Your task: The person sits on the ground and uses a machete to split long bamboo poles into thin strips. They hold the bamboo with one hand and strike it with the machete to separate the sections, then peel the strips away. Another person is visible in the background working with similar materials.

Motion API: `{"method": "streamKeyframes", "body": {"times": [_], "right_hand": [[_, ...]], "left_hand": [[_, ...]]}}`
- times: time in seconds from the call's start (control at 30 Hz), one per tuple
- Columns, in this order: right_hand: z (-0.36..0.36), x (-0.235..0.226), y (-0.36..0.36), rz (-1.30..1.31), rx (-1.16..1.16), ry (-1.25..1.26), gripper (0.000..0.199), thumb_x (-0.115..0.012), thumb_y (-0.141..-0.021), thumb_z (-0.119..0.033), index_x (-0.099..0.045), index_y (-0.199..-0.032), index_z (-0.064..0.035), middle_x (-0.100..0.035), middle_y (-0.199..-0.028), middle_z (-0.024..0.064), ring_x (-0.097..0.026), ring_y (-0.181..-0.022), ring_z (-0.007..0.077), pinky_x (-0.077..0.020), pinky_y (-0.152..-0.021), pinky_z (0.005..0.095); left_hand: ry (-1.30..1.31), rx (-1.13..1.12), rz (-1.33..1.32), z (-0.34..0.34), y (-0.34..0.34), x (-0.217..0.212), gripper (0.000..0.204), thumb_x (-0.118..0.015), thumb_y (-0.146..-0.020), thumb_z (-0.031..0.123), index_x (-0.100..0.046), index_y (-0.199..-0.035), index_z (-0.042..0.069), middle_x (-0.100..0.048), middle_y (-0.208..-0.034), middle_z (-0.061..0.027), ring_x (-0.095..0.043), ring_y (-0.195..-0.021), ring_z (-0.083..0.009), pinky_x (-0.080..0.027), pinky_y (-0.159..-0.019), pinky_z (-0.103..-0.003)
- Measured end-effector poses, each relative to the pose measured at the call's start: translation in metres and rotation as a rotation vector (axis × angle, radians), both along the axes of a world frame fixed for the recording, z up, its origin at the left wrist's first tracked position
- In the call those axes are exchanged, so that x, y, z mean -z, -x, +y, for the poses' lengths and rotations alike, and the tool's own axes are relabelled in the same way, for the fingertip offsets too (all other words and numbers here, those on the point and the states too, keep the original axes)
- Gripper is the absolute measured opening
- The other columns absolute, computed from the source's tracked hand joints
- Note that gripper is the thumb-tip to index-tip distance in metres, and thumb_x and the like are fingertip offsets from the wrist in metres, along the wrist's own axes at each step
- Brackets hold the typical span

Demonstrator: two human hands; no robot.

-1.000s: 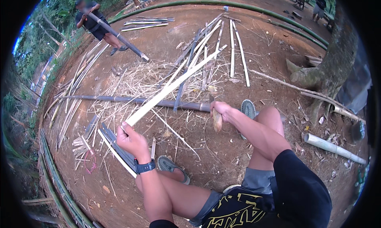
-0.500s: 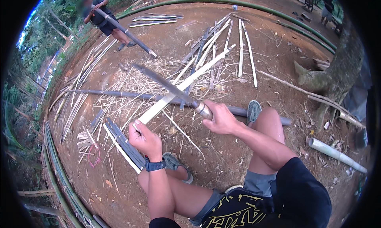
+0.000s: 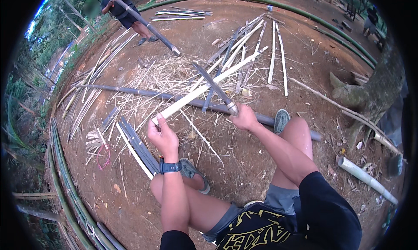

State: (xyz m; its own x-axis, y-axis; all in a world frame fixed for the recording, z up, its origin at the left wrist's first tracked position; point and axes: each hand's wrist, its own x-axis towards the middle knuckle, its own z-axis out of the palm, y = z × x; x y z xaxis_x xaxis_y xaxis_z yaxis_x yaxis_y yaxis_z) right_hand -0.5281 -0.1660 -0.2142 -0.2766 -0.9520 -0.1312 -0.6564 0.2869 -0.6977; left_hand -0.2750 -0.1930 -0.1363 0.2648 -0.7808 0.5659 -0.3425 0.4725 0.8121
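My left hand point(image 3: 163, 134) is closed round the near end of a long pale bamboo strip point(image 3: 187, 98), which slants away to the upper right. In my right hand point(image 3: 244, 118) is the handle of a machete point(image 3: 215, 85), its dark blade pointing up and to the left. The blade crosses the strip near its middle; whether it touches cannot be made out. Beneath both lies a long dark bamboo pole point(image 3: 152, 94) on the ground. Dark split bamboo slats point(image 3: 138, 145) rest beside my left hand, close to my left shoe.
Thin shavings point(image 3: 148, 78) cover the ground ahead. More pale strips point(image 3: 273, 54) lie beyond. Another person point(image 3: 124, 10) stands at far left holding a dark pole point(image 3: 148, 25). A tree trunk point(image 3: 379, 84) and a cut bamboo tube point(image 3: 368, 180) are at right; green poles point(image 3: 72, 193) lie at left.
The machete has swung so its tip sits farther right and its blade is steeper. My left hand has risen slightly, still on the strip. The whole view has shifted a little.
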Motion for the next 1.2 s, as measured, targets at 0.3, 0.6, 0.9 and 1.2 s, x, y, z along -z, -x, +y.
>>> {"method": "streamKeyframes", "body": {"times": [0.3,0.6,0.9,1.2], "right_hand": [[-0.010,0.012,-0.004,-0.435,0.131,-0.005,0.033,-0.066,-0.071,-0.019,-0.061,-0.098,0.0002,-0.067,-0.089,0.0182,-0.065,-0.086,0.0279,-0.0494,-0.080,0.0374],[-0.003,0.008,-0.011,-0.390,0.187,0.005,0.037,-0.067,-0.069,-0.013,-0.059,-0.102,0.0032,-0.065,-0.090,0.0186,-0.063,-0.086,0.0269,-0.0480,-0.081,0.0372],[-0.006,0.031,-0.003,-0.512,0.269,0.101,0.022,-0.063,-0.070,-0.002,-0.056,-0.091,0.0018,-0.061,-0.073,0.0084,-0.058,-0.062,0.0160,-0.0454,-0.056,0.0306],[-0.003,0.017,-0.006,-0.928,0.321,0.136,0.016,-0.058,-0.071,0.003,-0.051,-0.085,0.0024,-0.058,-0.069,0.0092,-0.056,-0.060,0.0171,-0.0469,-0.058,0.0314]], "left_hand": [[-0.354,1.007,-0.010,0.001,-0.084,-0.025,0.082,-0.066,-0.067,0.022,-0.039,-0.139,-0.005,-0.043,-0.142,-0.0168,-0.040,-0.132,-0.0245,-0.028,-0.105,-0.034],[-0.413,0.802,-0.097,0.010,-0.055,-0.022,0.054,-0.055,-0.074,-0.010,-0.055,-0.127,-0.003,-0.048,-0.140,-0.0149,-0.051,-0.125,-0.0260,-0.040,-0.096,-0.031],[-0.361,0.703,-0.387,0.017,-0.016,-0.016,0.050,-0.042,-0.066,-0.017,-0.063,-0.110,-0.007,-0.062,-0.122,-0.0200,-0.061,-0.112,-0.0260,-0.042,-0.100,-0.030],[-0.439,1.106,0.341,0.025,0.004,-0.011,0.056,-0.065,-0.087,0.008,-0.043,-0.136,-0.008,-0.039,-0.146,-0.0191,-0.042,-0.132,-0.0216,-0.031,-0.109,-0.035]]}}
